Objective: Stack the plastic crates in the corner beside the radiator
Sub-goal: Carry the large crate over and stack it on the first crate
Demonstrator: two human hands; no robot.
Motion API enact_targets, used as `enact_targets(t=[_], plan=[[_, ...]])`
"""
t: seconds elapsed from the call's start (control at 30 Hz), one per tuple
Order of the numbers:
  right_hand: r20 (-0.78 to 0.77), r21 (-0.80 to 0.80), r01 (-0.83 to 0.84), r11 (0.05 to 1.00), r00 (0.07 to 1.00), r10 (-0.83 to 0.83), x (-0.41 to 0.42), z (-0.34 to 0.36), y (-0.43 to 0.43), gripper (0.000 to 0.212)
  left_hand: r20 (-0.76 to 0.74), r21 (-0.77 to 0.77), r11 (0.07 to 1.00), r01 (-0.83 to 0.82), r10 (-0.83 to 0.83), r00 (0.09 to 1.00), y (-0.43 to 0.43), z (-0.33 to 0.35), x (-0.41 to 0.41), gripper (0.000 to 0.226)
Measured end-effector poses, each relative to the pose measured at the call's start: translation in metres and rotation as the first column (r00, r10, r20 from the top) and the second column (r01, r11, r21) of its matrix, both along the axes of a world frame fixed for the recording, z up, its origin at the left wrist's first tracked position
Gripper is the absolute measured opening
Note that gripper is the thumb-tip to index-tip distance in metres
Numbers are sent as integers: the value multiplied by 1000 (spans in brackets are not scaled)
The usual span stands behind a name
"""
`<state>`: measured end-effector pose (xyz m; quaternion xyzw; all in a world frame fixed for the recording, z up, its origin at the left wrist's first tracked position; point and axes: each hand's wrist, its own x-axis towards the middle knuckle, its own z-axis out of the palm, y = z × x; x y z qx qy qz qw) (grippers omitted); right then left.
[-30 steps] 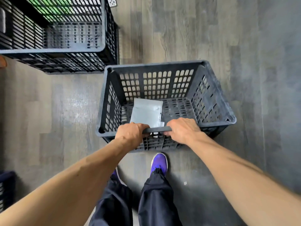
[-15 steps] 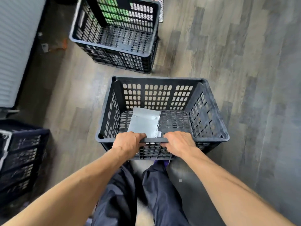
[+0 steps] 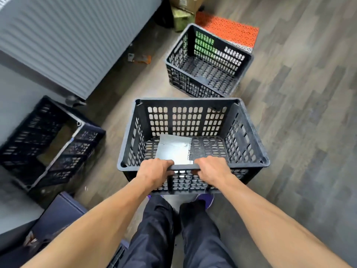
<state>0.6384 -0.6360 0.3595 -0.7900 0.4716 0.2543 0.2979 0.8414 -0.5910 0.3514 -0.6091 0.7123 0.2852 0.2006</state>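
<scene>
Carrying the crate [image 3: 185,100] level above the middle of the floor [image 3: 301,117], left hand [image 3: 154,172] and right hand [image 3: 210,171] side by side on its near rim, fingers curled tight round that rim. Loose grey sheet [image 3: 173,149] lying on its bottom. Step in hand, seemingly: bringing it toward the radiator [image 3: 67,45]. Next calls for swinging left and lowering squarely onto the dark crate [image 3: 77,146] at the floor's left edge, corners matched, rim grip firm.

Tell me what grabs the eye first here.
A black plastic crate fills the centre, gripped at its near rim by the left hand and right hand, a grey sheet lying inside. A grey ribbed radiator spans the upper left, and an orange mat glows at the top behind another crate.
</scene>
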Motion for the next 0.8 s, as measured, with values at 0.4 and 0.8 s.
enact_targets(t=[0.4,0.8], plan=[[-3,-83,-297,951,954,298,167,82,-17,10,-18,-99,974,-205,204,979,30,93,152,24],[-21,0,-601,799,799,601,304,131,-46,19,-96,-201,845,-495,486,868,66,138,249,17]])
